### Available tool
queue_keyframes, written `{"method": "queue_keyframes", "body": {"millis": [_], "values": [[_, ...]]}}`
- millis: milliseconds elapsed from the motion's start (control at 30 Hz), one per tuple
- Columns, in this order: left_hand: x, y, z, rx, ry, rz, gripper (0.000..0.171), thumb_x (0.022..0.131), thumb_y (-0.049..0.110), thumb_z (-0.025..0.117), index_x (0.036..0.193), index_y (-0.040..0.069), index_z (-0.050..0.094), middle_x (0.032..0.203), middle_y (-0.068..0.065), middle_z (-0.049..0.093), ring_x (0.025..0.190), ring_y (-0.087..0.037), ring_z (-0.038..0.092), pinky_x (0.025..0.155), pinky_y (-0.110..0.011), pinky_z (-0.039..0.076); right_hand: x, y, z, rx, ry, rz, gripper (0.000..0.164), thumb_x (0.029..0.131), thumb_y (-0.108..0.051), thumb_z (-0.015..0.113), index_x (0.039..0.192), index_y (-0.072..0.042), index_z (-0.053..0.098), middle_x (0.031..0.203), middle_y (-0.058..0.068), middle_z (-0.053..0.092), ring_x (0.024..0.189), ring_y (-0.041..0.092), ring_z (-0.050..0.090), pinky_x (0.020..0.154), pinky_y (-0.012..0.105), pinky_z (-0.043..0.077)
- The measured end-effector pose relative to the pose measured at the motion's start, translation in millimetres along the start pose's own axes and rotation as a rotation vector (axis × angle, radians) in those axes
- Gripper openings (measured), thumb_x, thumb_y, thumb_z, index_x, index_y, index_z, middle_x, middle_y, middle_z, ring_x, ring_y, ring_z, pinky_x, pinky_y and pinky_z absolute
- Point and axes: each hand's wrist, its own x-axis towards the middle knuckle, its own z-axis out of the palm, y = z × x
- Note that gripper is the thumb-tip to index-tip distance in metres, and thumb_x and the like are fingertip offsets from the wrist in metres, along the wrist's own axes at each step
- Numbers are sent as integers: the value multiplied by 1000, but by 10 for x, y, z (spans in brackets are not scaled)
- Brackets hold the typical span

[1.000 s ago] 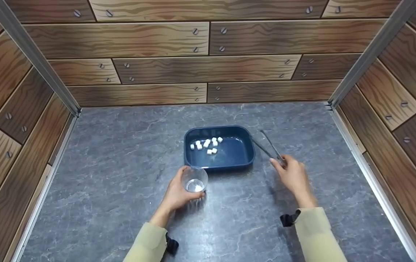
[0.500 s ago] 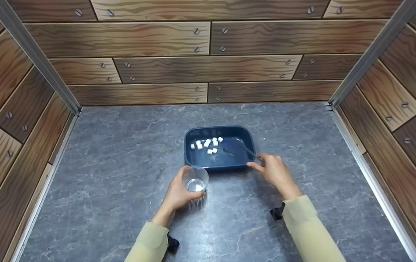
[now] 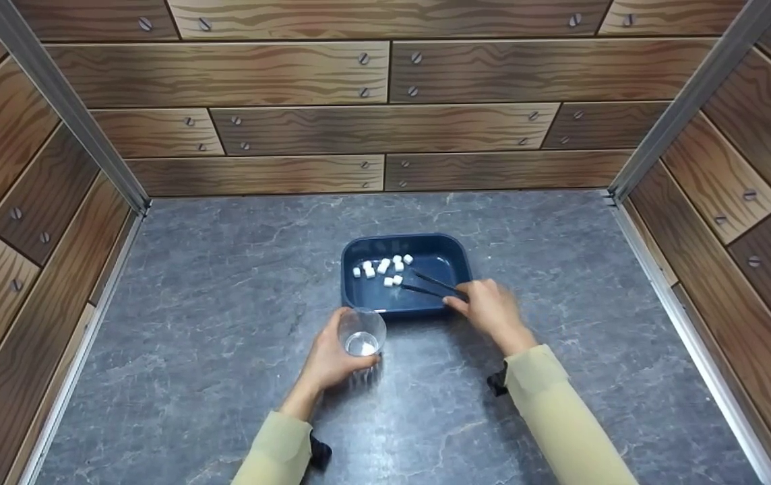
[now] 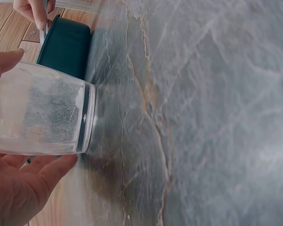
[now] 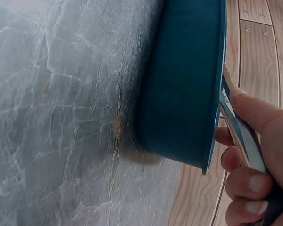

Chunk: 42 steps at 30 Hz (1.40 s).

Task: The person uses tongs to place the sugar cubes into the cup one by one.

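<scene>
My left hand (image 3: 331, 353) grips a clear cup (image 3: 362, 331) around its side, just in front of a dark blue rectangular dish (image 3: 426, 312). In the left wrist view the clear cup (image 4: 47, 110) looks see-through, its base close to the tabletop. Inside the dish, several small white cubes (image 3: 383, 267) lie toward the left half. My right hand (image 3: 491, 310) holds metal tongs (image 3: 429, 289) over the dish's right rim. The tongs' arms are spread, and the nearer tip is right beside the front pair of cubes. Seen from the right wrist, the tongs (image 5: 243, 136) lie between thumb and fingers.
A grey marbled tabletop (image 3: 224, 303) spreads around the dish. Wood-patterned walls (image 3: 304, 128) rise at the back and both sides, with metal strips (image 3: 702, 364) along the corners and side edges.
My right hand has moved left with the tongs, from beside the dish to over it, bringing the tips near the cubes. The left hand and cup have stayed in place.
</scene>
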Motion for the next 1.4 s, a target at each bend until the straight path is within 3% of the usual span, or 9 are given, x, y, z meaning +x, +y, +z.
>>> {"method": "queue_keyframes", "body": {"millis": [167, 400, 767, 1100, 1400], "values": [[4, -5, 4, -2, 1, 5, 99, 57, 24, 93, 139, 3, 42, 125, -16, 58, 114, -31, 56, 99, -46, 44, 59, -36, 17, -62, 17, -24, 31, 90, -41, 69, 93, -12, 77, 80, 6, 69, 63, 22, 59, 56, 42, 47], [5, -9, -2, 17, -10, 10, 97, 58, 24, 91, 139, 4, 42, 124, -16, 58, 114, -31, 56, 98, -46, 44, 137, -101, 58, -99, 68, -63, 28, 90, -38, 71, 75, -14, 72, 64, 1, 62, 60, 25, 61, 53, 46, 49], [10, -38, 10, 7, -6, 22, 95, 58, 25, 92, 137, 5, 43, 125, -14, 58, 114, -30, 56, 99, -46, 44, 233, -172, 57, -117, 21, 6, 27, 90, -39, 70, 80, -14, 75, 69, 3, 65, 66, 27, 64, 56, 47, 51], [11, -27, 16, 15, 0, 19, 96, 57, 25, 93, 137, 6, 43, 123, -15, 59, 113, -31, 57, 98, -46, 44, 247, -191, 67, -121, 20, 0, 33, 89, -38, 71, 66, -15, 67, 63, 2, 61, 60, 26, 61, 53, 45, 51], [-3, -29, 6, -8, -4, 17, 97, 58, 25, 93, 138, 4, 41, 123, -16, 58, 113, -31, 56, 97, -46, 45, 264, -219, 93, -124, 35, -13, 34, 89, -37, 72, 66, -14, 67, 63, 4, 62, 58, 28, 61, 54, 47, 51]]}}
